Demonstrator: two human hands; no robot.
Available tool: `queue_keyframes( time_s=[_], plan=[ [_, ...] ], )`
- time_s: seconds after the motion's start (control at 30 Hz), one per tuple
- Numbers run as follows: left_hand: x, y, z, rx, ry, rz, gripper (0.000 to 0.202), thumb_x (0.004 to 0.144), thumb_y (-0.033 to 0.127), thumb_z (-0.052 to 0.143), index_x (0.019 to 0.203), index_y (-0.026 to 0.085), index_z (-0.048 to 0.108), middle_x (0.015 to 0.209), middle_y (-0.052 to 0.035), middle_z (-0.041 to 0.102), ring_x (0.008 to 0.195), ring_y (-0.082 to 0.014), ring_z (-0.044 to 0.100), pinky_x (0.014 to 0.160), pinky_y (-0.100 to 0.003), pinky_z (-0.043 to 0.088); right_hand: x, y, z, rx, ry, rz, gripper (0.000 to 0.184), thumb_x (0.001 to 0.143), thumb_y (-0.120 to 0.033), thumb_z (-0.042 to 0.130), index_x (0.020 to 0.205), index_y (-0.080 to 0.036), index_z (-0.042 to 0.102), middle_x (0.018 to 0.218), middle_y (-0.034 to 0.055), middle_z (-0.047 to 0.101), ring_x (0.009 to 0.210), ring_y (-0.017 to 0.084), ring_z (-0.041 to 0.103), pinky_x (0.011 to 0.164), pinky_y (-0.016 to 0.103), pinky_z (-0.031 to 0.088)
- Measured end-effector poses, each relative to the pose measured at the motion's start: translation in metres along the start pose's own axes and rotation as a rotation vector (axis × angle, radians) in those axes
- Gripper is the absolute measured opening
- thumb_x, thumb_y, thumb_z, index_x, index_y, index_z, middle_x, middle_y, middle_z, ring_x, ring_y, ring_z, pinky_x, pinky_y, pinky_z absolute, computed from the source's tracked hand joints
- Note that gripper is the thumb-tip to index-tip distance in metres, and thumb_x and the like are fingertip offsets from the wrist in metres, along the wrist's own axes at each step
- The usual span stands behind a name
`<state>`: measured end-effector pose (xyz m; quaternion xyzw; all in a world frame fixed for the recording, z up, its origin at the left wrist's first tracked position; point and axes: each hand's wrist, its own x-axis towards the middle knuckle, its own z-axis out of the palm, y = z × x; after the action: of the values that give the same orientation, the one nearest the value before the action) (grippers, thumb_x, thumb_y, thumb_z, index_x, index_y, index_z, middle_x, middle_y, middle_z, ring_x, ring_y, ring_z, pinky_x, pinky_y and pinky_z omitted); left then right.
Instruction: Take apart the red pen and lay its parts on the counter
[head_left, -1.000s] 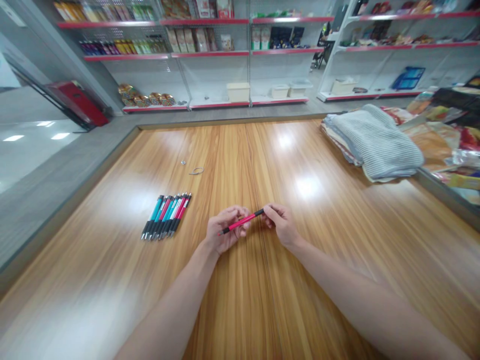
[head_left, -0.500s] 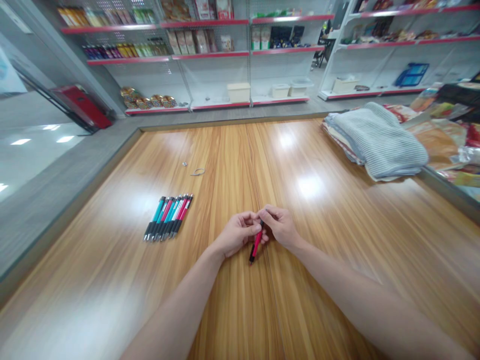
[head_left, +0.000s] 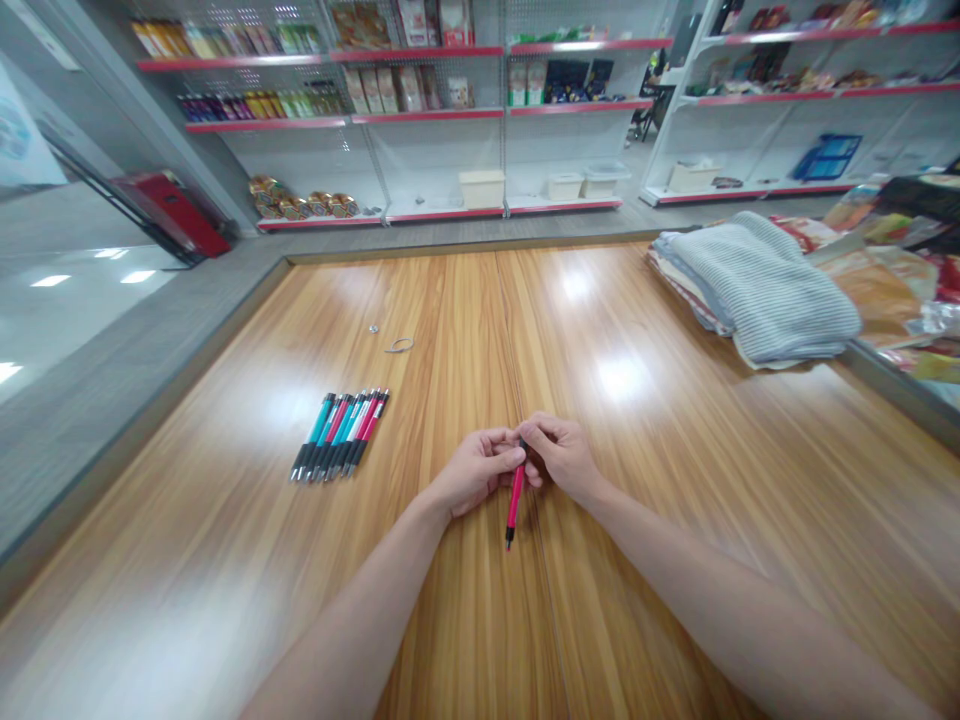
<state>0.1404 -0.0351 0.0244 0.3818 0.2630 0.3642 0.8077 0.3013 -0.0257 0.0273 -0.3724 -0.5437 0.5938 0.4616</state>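
Note:
Over the middle of the table, a red pen (head_left: 515, 498) with black ends is held between my two hands. My left hand (head_left: 484, 468) is closed on it, thumb pressed along the barrel. At the pen's far end, the fingers of my right hand (head_left: 559, 448) pinch its dark part, and that tip is hidden by them. The near end, with a black clip piece, points down toward me. To the left lies a row of several pens (head_left: 339, 436), teal and red with black grips, side by side with their metal tips toward me.
Behind the pens lie a thin looped band (head_left: 400, 345) and a tiny silvery piece (head_left: 373, 329). Folded grey striped cloth (head_left: 772, 285) is stacked at the right, beside packaged goods (head_left: 877, 280). Shelves (head_left: 427, 115) stand beyond the table's raised far edge.
The red pen has turned in my fingers: its black clip showed on the side before, and now its near end reaches a little closer to me. Both hands stay in nearly the same place.

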Motion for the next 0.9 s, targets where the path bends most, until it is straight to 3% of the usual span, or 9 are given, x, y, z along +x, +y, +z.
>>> queue_keyframes(
  time_s=[0.17, 0.43, 0.9],
  plan=[
    [0.0021, -0.0030, -0.0006, -0.002, 0.036, 0.038, 0.023, 0.080, 0.028, 0.071, 0.090, 0.012, 0.059, 0.080, -0.0074, 0.069, 0.076, -0.0183, 0.069, 0.078, -0.033, 0.052, 0.0020, -0.0020, 0.0018, 0.056, 0.003, 0.058, 0.030, 0.082, -0.046, 0.065, 0.077, -0.017, 0.058, 0.046, -0.0055, 0.056, 0.034, 0.010, 0.051, 0.034, 0.021, 0.045],
    [0.0029, -0.0019, -0.0006, 0.008, 0.043, 0.018, 0.025, 0.077, 0.029, 0.075, 0.074, 0.010, 0.059, 0.075, -0.0073, 0.068, 0.074, -0.0166, 0.067, 0.078, -0.032, 0.049, 0.0021, 0.0021, -0.0008, -0.011, 0.045, 0.040, 0.034, 0.081, -0.047, 0.066, 0.070, -0.017, 0.055, 0.047, -0.0041, 0.058, 0.035, 0.009, 0.052, 0.033, 0.018, 0.041],
    [0.0020, -0.0008, 0.0015, 0.045, 0.009, -0.012, 0.027, 0.079, 0.034, 0.072, 0.075, 0.009, 0.064, 0.076, -0.0108, 0.069, 0.074, -0.0182, 0.067, 0.075, -0.030, 0.048, -0.0008, 0.0007, 0.0005, -0.063, 0.046, 0.029, 0.033, 0.085, -0.045, 0.063, 0.070, -0.017, 0.053, 0.045, -0.0050, 0.055, 0.032, 0.008, 0.050, 0.031, 0.017, 0.040]
  ],
)
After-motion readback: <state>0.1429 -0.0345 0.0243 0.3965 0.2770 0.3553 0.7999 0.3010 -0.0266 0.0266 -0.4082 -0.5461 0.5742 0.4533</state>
